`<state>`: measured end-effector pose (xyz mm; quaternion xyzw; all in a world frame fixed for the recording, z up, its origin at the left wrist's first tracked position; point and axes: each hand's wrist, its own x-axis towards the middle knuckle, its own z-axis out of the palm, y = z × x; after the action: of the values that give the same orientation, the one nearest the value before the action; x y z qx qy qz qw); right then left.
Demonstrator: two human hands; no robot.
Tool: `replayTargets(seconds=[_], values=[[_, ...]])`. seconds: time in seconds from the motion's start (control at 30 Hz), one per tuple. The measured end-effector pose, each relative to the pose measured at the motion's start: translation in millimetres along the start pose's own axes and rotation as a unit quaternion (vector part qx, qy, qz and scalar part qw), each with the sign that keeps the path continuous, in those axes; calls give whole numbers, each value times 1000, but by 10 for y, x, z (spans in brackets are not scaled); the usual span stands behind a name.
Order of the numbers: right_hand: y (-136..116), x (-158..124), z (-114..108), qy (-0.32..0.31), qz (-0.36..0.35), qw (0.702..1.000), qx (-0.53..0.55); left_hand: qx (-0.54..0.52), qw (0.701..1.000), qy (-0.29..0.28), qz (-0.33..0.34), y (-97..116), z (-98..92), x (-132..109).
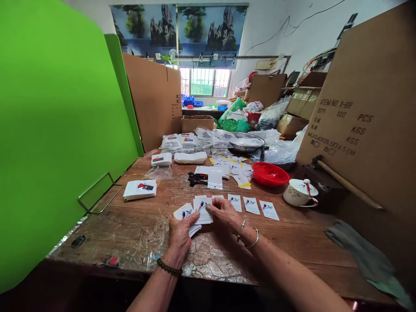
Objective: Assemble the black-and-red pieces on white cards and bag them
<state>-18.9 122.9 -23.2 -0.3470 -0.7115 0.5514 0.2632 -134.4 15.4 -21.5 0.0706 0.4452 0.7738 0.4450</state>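
Observation:
My left hand [180, 232] grips a fanned stack of small white printed cards [183, 212] just above the wooden table [292, 236]. My right hand [225, 214] pinches the top card [202, 208] of that stack at its right edge. To the right of my hands, three more cards [251, 205] lie in a row on the table. A dark bead bracelet sits on my left wrist, and two metal bangles on my right wrist.
A card stack [140, 189] lies at left beside a green panel [55, 130]. Behind are a red bowl [270, 173], a lidded white cup [299, 192], black clips [197, 178], plastic bags, a metal bowl [247, 142] and cardboard boxes [364, 117]. A grey glove [364, 253] lies at right.

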Motion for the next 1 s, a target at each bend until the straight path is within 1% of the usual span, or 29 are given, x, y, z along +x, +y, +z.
replayTargets(seconds=[0.07,0.17,0.23,0.3,0.4,0.5,0.57,0.63,0.73,0.8,0.9,0.93,0.97,1.0], values=[[38,-133,-65,10,4,999,52,1,1000,-23,-21,-67,73,-66],[67,-307,-210,61,15,995,82,-2,998,-47,-51,-151,181,-143],[86,-416,-350,93,30,991,94,-5,997,-51,-63,-188,246,-178],[130,-543,-539,116,48,988,91,-6,997,-48,-65,-210,298,-203],[274,-784,-912,162,62,984,31,5,997,-39,-62,-235,353,-226],[470,-1028,-1304,226,84,968,-67,23,997,-39,-65,-289,409,-250],[586,-1138,-1506,262,101,950,-134,32,995,-48,-76,-351,460,-277],[665,-1192,-1636,284,113,935,-180,43,993,-61,-95,-422,518,-315],[705,-1217,-1711,291,121,926,-209,60,988,-78,-117,-511,587,-379],[682,-1232,-1707,287,117,914,-261,64,987,-89,-121,-545,607,-417],[585,-1248,-1620,296,97,877,-365,64,984,-106,-129,-577,606,-460],[540,-1243,-1560,298,82,874,-375,66,983,-110,-131,-588,604,-472],[491,-1229,-1481,292,65,884,-358,67,983,-113,-131,-602,604,-482],[443,-1207,-1385,275,47,906,-319,69,982,-116,-129,-617,606,-492]])
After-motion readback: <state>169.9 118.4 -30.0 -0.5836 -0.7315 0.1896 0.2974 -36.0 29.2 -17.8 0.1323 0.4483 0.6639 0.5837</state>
